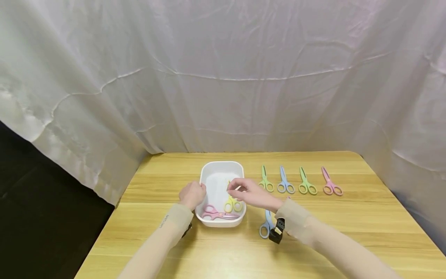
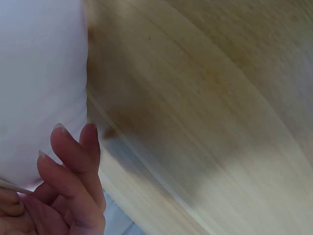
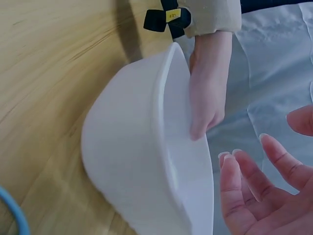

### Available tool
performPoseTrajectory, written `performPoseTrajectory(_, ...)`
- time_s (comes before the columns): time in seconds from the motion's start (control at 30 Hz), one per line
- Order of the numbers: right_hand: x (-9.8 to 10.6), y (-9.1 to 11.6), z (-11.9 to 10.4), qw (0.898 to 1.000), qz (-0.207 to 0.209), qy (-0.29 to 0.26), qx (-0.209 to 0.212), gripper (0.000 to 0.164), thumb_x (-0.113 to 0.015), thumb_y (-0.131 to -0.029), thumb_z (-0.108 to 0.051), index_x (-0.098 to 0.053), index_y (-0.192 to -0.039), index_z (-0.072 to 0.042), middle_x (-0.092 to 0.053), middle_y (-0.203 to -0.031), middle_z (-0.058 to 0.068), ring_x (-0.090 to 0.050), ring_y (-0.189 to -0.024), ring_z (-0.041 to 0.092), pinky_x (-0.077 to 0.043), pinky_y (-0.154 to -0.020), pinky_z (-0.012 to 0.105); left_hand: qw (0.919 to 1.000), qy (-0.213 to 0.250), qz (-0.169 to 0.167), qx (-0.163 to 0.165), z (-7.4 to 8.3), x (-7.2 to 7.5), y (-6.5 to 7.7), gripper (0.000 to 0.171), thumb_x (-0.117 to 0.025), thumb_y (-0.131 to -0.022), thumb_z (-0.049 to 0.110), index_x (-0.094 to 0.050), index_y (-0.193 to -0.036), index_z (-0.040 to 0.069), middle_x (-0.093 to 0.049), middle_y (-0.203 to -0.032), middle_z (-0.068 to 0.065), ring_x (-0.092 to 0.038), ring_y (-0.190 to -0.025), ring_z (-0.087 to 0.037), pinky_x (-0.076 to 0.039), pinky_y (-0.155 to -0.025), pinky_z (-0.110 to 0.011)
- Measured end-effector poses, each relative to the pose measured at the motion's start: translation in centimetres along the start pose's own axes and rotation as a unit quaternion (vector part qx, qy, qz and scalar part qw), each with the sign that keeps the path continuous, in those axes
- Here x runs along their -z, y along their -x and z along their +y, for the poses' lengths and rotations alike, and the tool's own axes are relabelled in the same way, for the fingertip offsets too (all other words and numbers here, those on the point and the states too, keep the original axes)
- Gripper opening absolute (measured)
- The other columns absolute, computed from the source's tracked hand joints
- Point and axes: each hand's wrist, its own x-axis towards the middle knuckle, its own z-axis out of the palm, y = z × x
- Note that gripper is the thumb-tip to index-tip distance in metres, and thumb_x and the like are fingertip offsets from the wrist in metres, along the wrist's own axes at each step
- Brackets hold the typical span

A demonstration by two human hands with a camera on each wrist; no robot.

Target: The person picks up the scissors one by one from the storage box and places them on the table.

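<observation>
Tub point(image 1: 217, 186) of pink scissors point(image 1: 216, 214) and yellow scissors point(image 1: 232, 202) on tabletop point(image 1: 226, 257), best steadied by rim point(image 1: 223, 162) pinched in fingers point(image 2: 71, 188) of left hand point(image 1: 192, 194), with right hand point(image 1: 256, 193), empty fingers parted above, lifted clear of handles.

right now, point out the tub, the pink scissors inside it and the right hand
Tub point(image 1: 221, 224), head view, front wall
Pink scissors point(image 1: 219, 215), head view, where handles meet
Right hand point(image 1: 256, 193), head view, back of the hand

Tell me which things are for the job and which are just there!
For the job, probably: white tub; pink scissors and yellow scissors inside; row of scissors on the table; nearer blue scissors.
Just there: pale curtain; black wrist gadget.
</observation>
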Motion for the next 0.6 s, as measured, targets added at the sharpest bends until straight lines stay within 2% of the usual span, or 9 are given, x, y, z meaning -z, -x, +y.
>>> performPoseTrajectory(0.13, -0.6, -0.8, -0.6, 0.999, -0.004, 0.043, 0.023, 0.02, -0.058, -0.099, -0.023, -0.068, -0.106, -0.007, -0.07, -0.107, 0.009, -0.066, -0.091, 0.014, -0.055, -0.082, 0.026, 1.0, -0.002, 0.0, -0.002, -0.1, -0.2, 0.0, 0.04, -0.042, -0.102, 0.032, -0.057, -0.071, 0.01, -0.056, -0.065, -0.006, -0.055, -0.056, -0.019, -0.039, -0.049, -0.028)
performPoseTrajectory(0.33, -0.9, -2.3, -1.6, 0.996, -0.005, 0.072, 0.046, 0.017, -0.06, -0.096, -0.018, -0.068, -0.104, -0.005, -0.07, -0.103, 0.011, -0.064, -0.096, 0.017, -0.052, -0.087, 0.026, 1.0, -0.005, 0.004, -0.003, -0.1, -0.1, -0.1, 0.04, -0.043, -0.101, 0.031, -0.054, -0.068, 0.012, -0.056, -0.065, -0.006, -0.055, -0.058, -0.019, -0.039, -0.051, -0.029)
performPoseTrajectory(0.6, -1.1, -4.2, -2.3, 0.996, 0.016, 0.092, -0.009, 0.022, -0.061, -0.093, -0.017, -0.066, -0.109, -0.003, -0.069, -0.108, 0.015, -0.067, -0.095, 0.025, -0.055, -0.083, 0.031, 1.0, -0.005, -0.001, -0.001, 0.0, 0.0, -0.1, 0.038, -0.043, -0.101, 0.031, -0.056, -0.071, 0.011, -0.058, -0.066, -0.006, -0.056, -0.059, -0.019, -0.039, -0.051, -0.028)
